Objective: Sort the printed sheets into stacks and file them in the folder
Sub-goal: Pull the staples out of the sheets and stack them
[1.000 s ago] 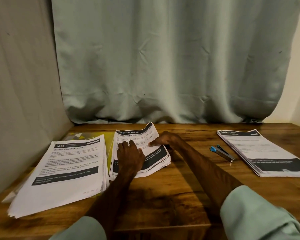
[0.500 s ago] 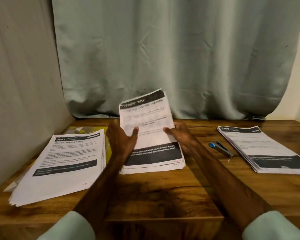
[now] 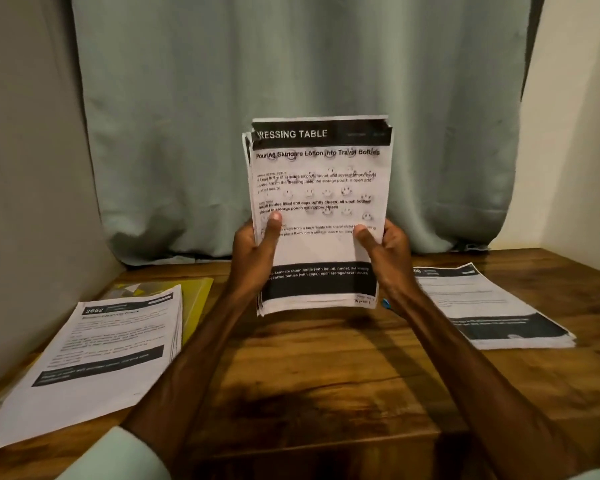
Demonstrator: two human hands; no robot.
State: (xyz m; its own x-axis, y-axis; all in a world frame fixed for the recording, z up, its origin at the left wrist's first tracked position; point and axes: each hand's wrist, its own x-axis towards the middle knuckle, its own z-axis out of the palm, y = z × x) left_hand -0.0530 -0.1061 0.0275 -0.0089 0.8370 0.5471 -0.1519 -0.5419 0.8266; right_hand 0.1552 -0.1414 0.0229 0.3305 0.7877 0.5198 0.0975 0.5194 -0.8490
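Fingers [image 3: 272, 225] of the left hand [image 3: 253, 252] and the right hand [image 3: 385, 252] grasp the held stack [image 3: 321, 209] by its 2 side edges. The thumbs press on the front page; the rest of each hand wraps behind the paper, out of sight. In the head view, the only 1 here, this stack stands upright over the middle of the desk [image 3: 326, 375], facing the person, its heading "DRESSING TABLE" readable. Its top corners are staggered, so the 2-sided grip is probably meant for knocking the sheets square or checking which pile they belong to. Whether the bottom edge touches the desk I cannot tell.

The left stack [image 3: 94, 355] lies flat toward the desk's left edge, overlapping the yellow folder [image 3: 198, 296], which sits toward the far-left corner, presumably kept close for filing. The right stack [image 3: 489, 306] lies flat toward the right edge, well apart from the others, which keeps the sorted groups separate. Filing is not yet done.
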